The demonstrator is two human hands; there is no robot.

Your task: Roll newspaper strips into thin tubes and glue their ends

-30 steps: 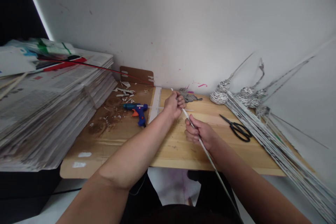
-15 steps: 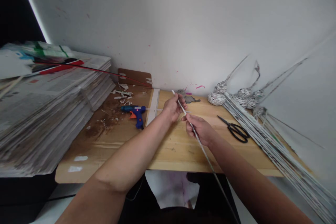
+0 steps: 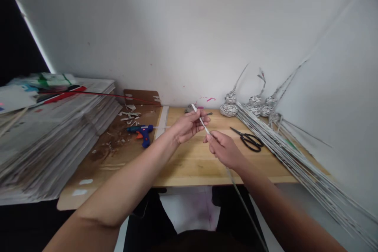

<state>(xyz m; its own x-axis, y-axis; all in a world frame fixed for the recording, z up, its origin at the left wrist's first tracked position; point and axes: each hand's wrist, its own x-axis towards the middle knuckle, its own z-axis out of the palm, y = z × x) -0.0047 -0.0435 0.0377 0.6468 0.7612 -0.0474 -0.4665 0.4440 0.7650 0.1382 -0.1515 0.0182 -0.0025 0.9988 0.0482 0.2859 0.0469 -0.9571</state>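
A long thin rolled-newspaper tube (image 3: 203,123) runs slantwise through both my hands above the wooden board. My left hand (image 3: 190,125) pinches it near its upper, whitish end, which pokes out past the thumb. Just below, my right hand (image 3: 223,147) grips the same tube between thumb and fingers. From there its lower length passes under my right wrist and hangs down past the table edge toward my lap. Black-handled scissors (image 3: 249,139) lie to the right of my right hand. A blue glue gun (image 3: 143,132) with a small red light rests on cardboard to the left.
Stacked newspapers (image 3: 67,141) rise at the left. Paper scraps (image 3: 130,116) litter the stained cardboard (image 3: 118,157). Several woven paper gourd shapes (image 3: 228,106) stand by the wall at right, beside a bundle of paper tubes (image 3: 274,141) overhanging the board's edge (image 3: 189,181).
My view has swung a little to the right and up, so the table things sit further left. Both hands still hold the paper tube; my right hand has turned more over it.
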